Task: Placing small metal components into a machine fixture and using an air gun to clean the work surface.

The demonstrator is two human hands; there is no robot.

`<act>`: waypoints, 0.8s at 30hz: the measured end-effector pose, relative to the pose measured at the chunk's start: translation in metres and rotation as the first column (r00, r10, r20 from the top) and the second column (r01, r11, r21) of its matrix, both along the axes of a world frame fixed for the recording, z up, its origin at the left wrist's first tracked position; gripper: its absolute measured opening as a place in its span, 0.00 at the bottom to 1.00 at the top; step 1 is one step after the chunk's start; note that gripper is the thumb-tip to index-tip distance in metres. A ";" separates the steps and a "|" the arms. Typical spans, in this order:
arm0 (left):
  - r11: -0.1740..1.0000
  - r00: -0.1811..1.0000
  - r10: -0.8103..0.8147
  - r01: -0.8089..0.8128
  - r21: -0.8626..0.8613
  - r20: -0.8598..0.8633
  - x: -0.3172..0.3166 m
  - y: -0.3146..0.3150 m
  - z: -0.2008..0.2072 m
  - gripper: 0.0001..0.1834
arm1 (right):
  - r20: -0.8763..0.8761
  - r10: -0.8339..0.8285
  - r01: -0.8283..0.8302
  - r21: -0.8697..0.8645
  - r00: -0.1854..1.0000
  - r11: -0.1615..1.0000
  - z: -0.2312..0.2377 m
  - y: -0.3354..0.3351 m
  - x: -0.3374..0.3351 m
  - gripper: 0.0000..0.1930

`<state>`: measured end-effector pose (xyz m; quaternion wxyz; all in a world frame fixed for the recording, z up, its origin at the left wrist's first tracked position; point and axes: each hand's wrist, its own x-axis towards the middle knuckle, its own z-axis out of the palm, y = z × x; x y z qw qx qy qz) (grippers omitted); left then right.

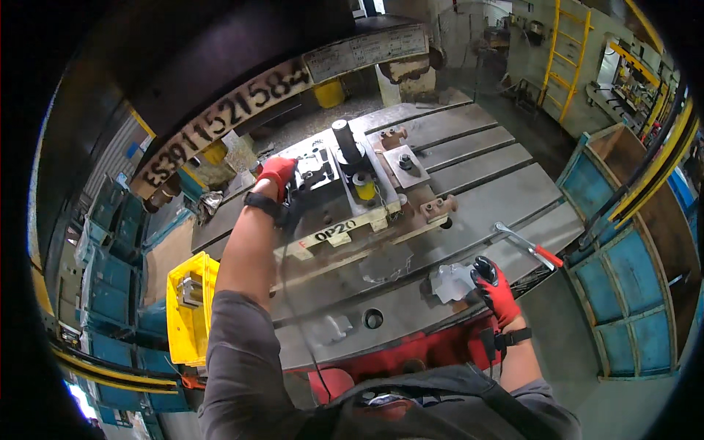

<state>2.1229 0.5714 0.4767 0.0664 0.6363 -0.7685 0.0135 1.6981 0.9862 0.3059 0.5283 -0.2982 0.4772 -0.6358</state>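
My left hand (278, 174), in a red glove, reaches to the left edge of a metal die (314, 172) on the press bed. Its fingers are partly hidden there, and I cannot tell what they touch. At the near right, my right hand (496, 288), in a red glove with dark fingertips, is closed at the right edge of a shiny formed sheet-metal part (452, 283) above the bed's front edge. A dark upright post (347, 142) and a yellow cylinder (364, 185) stand on the die, right of my left hand.
A ratchet wrench (529, 246) with a red handle lies on the slotted bed (484, 192). Another shiny part (334, 327) lies near its front. A yellow bin (176, 323) with metal parts stands left. The press ram (220, 132) overhangs the far side; blue crates (623, 268) stand right.
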 end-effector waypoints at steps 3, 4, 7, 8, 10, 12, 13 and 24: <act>0.988 0.912 -0.142 0.154 -0.001 -0.384 0.001 0.001 0.002 0.19 | 0.006 0.009 -0.009 0.000 1.000 1.000 0.003 0.005 -0.007 0.27; 0.984 0.938 -0.180 0.174 -0.047 -0.296 0.000 0.003 0.003 0.17 | 0.010 0.014 -0.014 -0.007 1.000 1.000 0.001 0.005 -0.008 0.26; 0.951 0.968 -0.252 0.246 -0.185 -0.009 -0.001 0.012 0.007 0.13 | 0.002 0.032 -0.032 0.039 0.999 0.999 0.002 0.006 -0.013 0.25; 0.933 0.958 -0.270 0.285 -0.222 0.093 -0.002 0.016 0.008 0.11 | -0.004 0.037 -0.036 0.066 0.999 0.997 0.002 0.007 -0.015 0.25; 0.935 0.946 -0.244 0.288 -0.207 0.211 0.006 0.018 0.008 0.11 | -0.049 0.055 -0.054 0.010 0.997 0.998 -0.002 0.003 -0.014 0.25; 0.969 0.950 -0.193 0.224 -0.106 0.244 0.004 0.019 0.012 0.12 | -0.046 0.055 -0.055 -0.006 0.997 0.998 -0.002 0.003 -0.013 0.25; 0.943 0.877 -0.198 0.292 -0.159 0.437 0.001 0.024 0.015 0.10 | -0.020 0.049 -0.048 0.006 0.999 0.999 0.000 0.004 -0.012 0.25; 0.981 0.321 -0.180 0.122 -0.149 -0.930 0.005 0.209 0.017 0.11 | -0.283 -0.019 0.055 0.120 0.959 0.991 0.004 0.003 -0.010 0.20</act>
